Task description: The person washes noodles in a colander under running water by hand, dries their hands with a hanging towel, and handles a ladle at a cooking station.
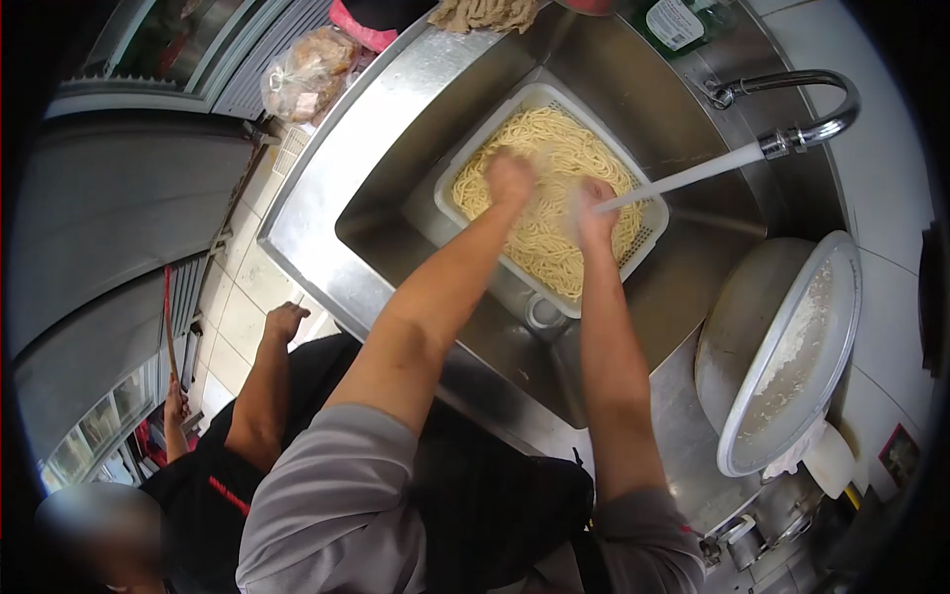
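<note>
A white perforated basket point(648, 236) sits inside a stainless-steel sink point(683, 257) and holds a thick spread of pale yellow noodles point(549, 252). Both hands are down among the noodles within the basket's rim: the left hand point(511, 176) towards the basket's left side, the right hand point(596, 213) towards its right, the two apart from each other. Both are blurred, so I cannot tell whether the fingers are spread or closed on any strands. A stream of water point(698, 176) from a curved chrome faucet point(853, 111), up and right of the basket, meets the right hand. Beyond the basket, near the faucet, is a green-liquid bottle point(683, 25); to the basket's lower right is a large round basin point(742, 327) with pale bits inside. Well left of and below the basket, a co-worker in black point(317, 371) reaches out one bare arm.
</note>
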`<act>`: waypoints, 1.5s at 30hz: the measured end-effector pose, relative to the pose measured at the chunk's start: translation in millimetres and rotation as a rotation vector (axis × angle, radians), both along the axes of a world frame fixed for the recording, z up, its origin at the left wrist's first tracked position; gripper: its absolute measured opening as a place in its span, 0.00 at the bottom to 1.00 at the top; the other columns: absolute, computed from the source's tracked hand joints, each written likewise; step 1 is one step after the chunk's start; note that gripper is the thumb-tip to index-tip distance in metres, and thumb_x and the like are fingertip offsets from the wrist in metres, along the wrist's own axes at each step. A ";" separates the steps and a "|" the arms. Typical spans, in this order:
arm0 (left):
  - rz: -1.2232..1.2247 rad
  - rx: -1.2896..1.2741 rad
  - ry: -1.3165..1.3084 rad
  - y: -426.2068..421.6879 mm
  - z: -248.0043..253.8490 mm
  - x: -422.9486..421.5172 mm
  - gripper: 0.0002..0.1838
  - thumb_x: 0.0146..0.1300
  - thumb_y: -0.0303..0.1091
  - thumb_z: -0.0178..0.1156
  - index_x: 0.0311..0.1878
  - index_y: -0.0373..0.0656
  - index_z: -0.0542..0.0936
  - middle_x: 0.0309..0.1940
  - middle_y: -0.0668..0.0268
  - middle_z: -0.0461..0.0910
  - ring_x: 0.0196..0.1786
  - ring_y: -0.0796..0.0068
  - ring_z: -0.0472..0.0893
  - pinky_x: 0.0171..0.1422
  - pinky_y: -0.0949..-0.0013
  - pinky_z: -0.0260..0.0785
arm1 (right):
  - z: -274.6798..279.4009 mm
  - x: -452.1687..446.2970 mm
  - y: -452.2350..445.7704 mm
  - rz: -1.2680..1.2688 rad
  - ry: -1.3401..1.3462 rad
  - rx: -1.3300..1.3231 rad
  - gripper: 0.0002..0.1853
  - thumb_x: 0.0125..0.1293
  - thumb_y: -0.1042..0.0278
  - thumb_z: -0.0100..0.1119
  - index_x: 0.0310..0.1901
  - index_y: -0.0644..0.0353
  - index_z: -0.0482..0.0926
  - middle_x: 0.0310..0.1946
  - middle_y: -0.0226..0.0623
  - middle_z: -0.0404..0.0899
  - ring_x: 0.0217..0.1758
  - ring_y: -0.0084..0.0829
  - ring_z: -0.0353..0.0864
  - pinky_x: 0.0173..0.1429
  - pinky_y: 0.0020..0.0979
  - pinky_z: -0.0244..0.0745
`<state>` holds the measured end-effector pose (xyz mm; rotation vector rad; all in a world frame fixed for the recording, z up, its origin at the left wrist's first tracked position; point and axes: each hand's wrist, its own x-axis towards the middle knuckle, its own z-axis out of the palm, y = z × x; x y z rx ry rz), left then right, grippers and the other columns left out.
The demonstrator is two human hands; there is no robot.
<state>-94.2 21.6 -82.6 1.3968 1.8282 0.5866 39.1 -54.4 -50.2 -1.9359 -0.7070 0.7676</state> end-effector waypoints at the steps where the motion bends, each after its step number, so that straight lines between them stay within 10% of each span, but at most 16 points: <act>1: 0.011 -0.002 0.102 -1.9 -10.1 -16.8 0.24 0.63 0.36 0.58 0.61 0.35 0.72 0.59 0.39 0.74 0.62 0.44 0.76 0.67 0.49 0.68 | -18.1 14.8 -21.6 -0.073 -0.047 0.064 0.15 0.70 0.66 0.57 0.51 0.67 0.83 0.41 0.41 0.86 0.47 0.36 0.84 0.53 0.36 0.76; 3: -0.055 -0.142 0.120 4.0 -30.0 -42.2 0.30 0.67 0.43 0.57 0.67 0.37 0.66 0.63 0.40 0.71 0.68 0.44 0.71 0.71 0.48 0.64 | -49.7 55.9 -61.2 -0.127 -0.229 -0.079 0.17 0.72 0.63 0.55 0.55 0.65 0.81 0.45 0.42 0.85 0.50 0.38 0.84 0.55 0.36 0.77; 9: -0.084 -0.456 0.019 9.2 -43.1 -43.9 0.43 0.69 0.63 0.53 0.76 0.41 0.58 0.70 0.45 0.68 0.71 0.44 0.68 0.77 0.51 0.58 | -49.9 57.6 -106.8 -0.486 0.782 -0.336 0.33 0.78 0.46 0.46 0.76 0.54 0.56 0.72 0.45 0.65 0.69 0.45 0.72 0.64 0.49 0.75; 18: 0.085 -0.738 -0.452 17.4 -38.3 -26.4 0.61 0.60 0.77 0.54 0.82 0.43 0.42 0.80 0.51 0.50 0.77 0.52 0.62 0.80 0.56 0.55 | -101.3 32.6 -84.8 -0.494 1.094 -0.178 0.43 0.76 0.43 0.48 0.80 0.51 0.38 0.78 0.45 0.51 0.77 0.48 0.60 0.73 0.58 0.64; 24: -0.358 -0.421 0.123 20.2 -34.0 -45.9 0.48 0.66 0.65 0.56 0.78 0.42 0.53 0.74 0.47 0.61 0.75 0.50 0.64 0.74 0.45 0.59 | -53.0 50.1 -87.2 -0.146 0.772 -0.286 0.35 0.75 0.52 0.53 0.77 0.57 0.55 0.74 0.50 0.59 0.77 0.48 0.60 0.72 0.45 0.67; 28: -0.356 -0.269 0.415 -5.5 -40.5 -50.7 0.46 0.67 0.61 0.53 0.72 0.28 0.58 0.68 0.43 0.68 0.69 0.46 0.70 0.73 0.44 0.59 | -17.2 49.5 -108.5 0.035 -0.236 -0.762 0.30 0.74 0.56 0.53 0.71 0.65 0.65 0.70 0.53 0.66 0.70 0.50 0.68 0.73 0.42 0.65; 31: -0.208 -0.433 0.345 -7.2 -65.3 -48.6 0.55 0.64 0.69 0.52 0.74 0.25 0.53 0.72 0.41 0.63 0.71 0.46 0.69 0.76 0.48 0.57 | -81.5 51.0 -140.6 -0.123 0.354 -0.564 0.29 0.74 0.56 0.52 0.71 0.64 0.65 0.71 0.51 0.65 0.69 0.49 0.70 0.73 0.41 0.65; 35: -0.103 -0.727 0.007 8.1 -56.9 -60.5 0.70 0.54 0.81 0.55 0.78 0.27 0.41 0.77 0.43 0.55 0.78 0.50 0.61 0.78 0.54 0.58 | -37.1 14.8 -114.4 -0.442 0.715 -0.563 0.33 0.73 0.55 0.52 0.74 0.61 0.59 0.70 0.47 0.67 0.70 0.45 0.70 0.72 0.45 0.65; 45: 0.106 -0.951 -0.529 -2.7 -42.1 -51.3 0.76 0.47 0.77 0.68 0.80 0.50 0.26 0.80 0.53 0.50 0.75 0.54 0.66 0.72 0.48 0.69 | -100.3 -1.8 -113.7 -0.463 1.404 -0.118 0.37 0.73 0.36 0.43 0.70 0.59 0.68 0.69 0.47 0.71 0.72 0.50 0.69 0.75 0.55 0.66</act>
